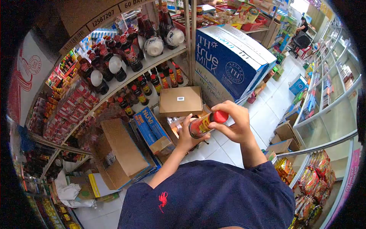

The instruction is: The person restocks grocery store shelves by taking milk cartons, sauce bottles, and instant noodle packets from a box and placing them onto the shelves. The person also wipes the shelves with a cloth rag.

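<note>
A sauce bottle [201, 125] with a red cap and a red and yellow label is held at a tilt in front of my chest. My left hand [187, 134] is closed around its lower body. At the upper end, the thumb and fingers of my right hand [237, 124] grip the bottle by the red cap. Just beyond my hands lies a flat brown cardboard box [180, 100] with a small white label. The shelf [146, 68] behind it carries dark bottles, and several red-capped sauce bottles [155, 82] stand below.
A big blue and white milk carton [225, 61] stands ahead on the right. Left of my arm are an open cardboard box [126, 149] and a blue NUVI box [150, 128]. Glass-fronted shelves [324, 129] line the right side. A person [303, 26] sits far down the aisle.
</note>
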`<state>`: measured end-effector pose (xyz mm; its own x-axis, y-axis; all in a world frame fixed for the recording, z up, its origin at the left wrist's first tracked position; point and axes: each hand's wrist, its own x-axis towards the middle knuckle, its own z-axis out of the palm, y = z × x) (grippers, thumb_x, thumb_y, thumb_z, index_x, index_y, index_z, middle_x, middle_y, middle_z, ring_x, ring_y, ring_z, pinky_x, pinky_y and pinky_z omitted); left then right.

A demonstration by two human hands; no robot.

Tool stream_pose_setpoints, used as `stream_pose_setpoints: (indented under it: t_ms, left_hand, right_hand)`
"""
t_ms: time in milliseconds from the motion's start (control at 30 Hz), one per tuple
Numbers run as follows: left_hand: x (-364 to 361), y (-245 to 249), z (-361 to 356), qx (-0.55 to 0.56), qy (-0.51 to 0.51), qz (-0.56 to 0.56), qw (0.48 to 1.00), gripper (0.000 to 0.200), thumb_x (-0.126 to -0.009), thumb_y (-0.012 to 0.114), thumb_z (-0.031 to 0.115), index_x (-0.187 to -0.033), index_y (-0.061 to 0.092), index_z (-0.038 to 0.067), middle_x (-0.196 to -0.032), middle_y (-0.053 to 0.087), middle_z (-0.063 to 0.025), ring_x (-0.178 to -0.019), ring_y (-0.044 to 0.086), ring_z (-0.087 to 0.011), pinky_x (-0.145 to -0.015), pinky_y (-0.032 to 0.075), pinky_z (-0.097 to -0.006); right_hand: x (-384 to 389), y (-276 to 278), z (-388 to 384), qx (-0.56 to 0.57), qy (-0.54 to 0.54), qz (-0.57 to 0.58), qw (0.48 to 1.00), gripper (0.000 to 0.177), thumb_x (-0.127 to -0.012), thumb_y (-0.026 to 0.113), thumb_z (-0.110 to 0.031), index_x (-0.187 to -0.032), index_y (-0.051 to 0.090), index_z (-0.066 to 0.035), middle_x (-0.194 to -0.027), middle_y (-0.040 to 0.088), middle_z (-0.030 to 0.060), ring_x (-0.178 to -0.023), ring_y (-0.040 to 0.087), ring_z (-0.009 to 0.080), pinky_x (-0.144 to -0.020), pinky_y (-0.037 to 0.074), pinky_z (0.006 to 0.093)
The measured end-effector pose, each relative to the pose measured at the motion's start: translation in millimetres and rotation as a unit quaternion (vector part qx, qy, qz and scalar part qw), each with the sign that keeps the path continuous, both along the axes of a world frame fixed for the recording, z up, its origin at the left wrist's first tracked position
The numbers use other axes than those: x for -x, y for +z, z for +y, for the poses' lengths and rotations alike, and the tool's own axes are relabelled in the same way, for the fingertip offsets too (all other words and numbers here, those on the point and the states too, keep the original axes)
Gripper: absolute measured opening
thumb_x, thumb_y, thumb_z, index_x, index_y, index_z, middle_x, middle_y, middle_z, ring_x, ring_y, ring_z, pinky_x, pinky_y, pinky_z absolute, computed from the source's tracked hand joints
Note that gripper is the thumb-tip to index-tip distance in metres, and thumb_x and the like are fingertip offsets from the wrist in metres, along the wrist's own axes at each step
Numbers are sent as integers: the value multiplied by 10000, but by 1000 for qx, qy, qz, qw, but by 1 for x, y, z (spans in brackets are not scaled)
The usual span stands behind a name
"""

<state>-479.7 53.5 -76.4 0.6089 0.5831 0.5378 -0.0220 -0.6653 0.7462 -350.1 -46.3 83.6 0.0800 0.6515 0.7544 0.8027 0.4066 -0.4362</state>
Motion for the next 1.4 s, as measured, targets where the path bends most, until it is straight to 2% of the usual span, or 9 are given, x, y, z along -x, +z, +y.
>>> stream_pose_setpoints:
  t_ms: [200, 367, 433, 600, 767, 833, 967, 1233, 1400]
  left_hand:
    - [2, 19, -8, 132, -35, -24, 990, 1021, -499, 839, 323, -1265, 221, 50, -1022, 528, -142, -946, 547, -228, -813, 446, -336]
    - [-3, 28, -15, 255, -87, -101, 958, 1051, -463, 858, 282, -1263, 217, 52, -1025, 512, -137, -966, 528, -217, -851, 423, -347]
    - [-3, 39, -14, 228, -82, -78, 967, 1084, -460, 859, 283, -1284, 192, 56, -1067, 501, -151, -1000, 517, -236, -871, 409, -351]
    - [3, 50, -12, 225, -189, -4, 956, 1159, -448, 860, 304, -1321, 144, 41, -1270, 339, -180, -1192, 348, -269, -970, 305, -367]
    - [1, 47, -15, 370, -190, -91, 905, 1208, -409, 863, 286, -1345, 138, 42, -1318, 289, -129, -1227, 291, -242, -1006, 252, -355]
    - [2, 49, -11, 365, -180, -113, 906, 1223, -396, 866, 259, -1352, 132, 51, -1315, 302, -108, -1212, 316, -228, -1000, 266, -349]
    - [6, 43, 4, 415, -127, -137, 890, 1027, -467, 847, 200, -1285, 247, 47, -1152, 463, -80, -1042, 484, -196, -900, 390, -320]
    - [3, 56, 12, 435, -38, -265, 860, 795, -546, 800, 358, -1151, 384, 51, -981, 529, -49, -857, 558, -161, -751, 487, -306]
    - [0, 52, 38, 427, -101, -304, 845, 910, -587, 744, 493, -1249, 321, 33, -937, 540, -51, -833, 560, -146, -740, 479, -289]
  right_hand:
    - [-11, 5, 12, -22, 15, 139, 990, 347, -658, 699, -189, -919, 552, -15, -829, 568, 114, -747, 557, 220, -681, 433, 294]
    - [-2, -50, 24, 59, 158, 376, 911, 740, -691, 689, -298, -1247, 302, -2, -1182, 426, 114, -1116, 413, 181, -938, 321, 313]
    - [11, -60, 26, 77, 241, 541, 802, 622, -680, 669, -253, -1157, 365, 5, -1017, 506, 108, -942, 528, 201, -843, 408, 335]
    - [-2, -55, 38, 118, 468, 531, 696, 519, -673, 614, -268, -1068, 412, 2, -934, 536, 115, -822, 554, 197, -755, 441, 327]
    - [15, -46, 35, 114, 313, 551, 765, 525, -720, 580, -296, -1115, 413, 7, -919, 527, 107, -881, 533, 191, -795, 417, 306]
    - [22, -51, 34, 0, 88, 405, 910, 496, -752, 561, -241, -1148, 399, 9, -940, 510, 96, -911, 508, 193, -820, 395, 294]
    - [25, -80, 0, 6, -55, 216, 975, 280, -673, 607, -105, -923, 522, -11, -881, 487, 117, -842, 480, 231, -768, 380, 312]
    - [61, -116, -1, 167, -58, 295, 939, 645, -611, 730, -236, -1132, 417, -17, -1024, 507, 179, -992, 498, 308, -859, 388, 359]
    - [59, -112, -1, 181, 20, 436, 882, 631, -647, 695, -263, -1143, 426, 22, -898, 579, 108, -798, 580, 143, -634, 478, 256]
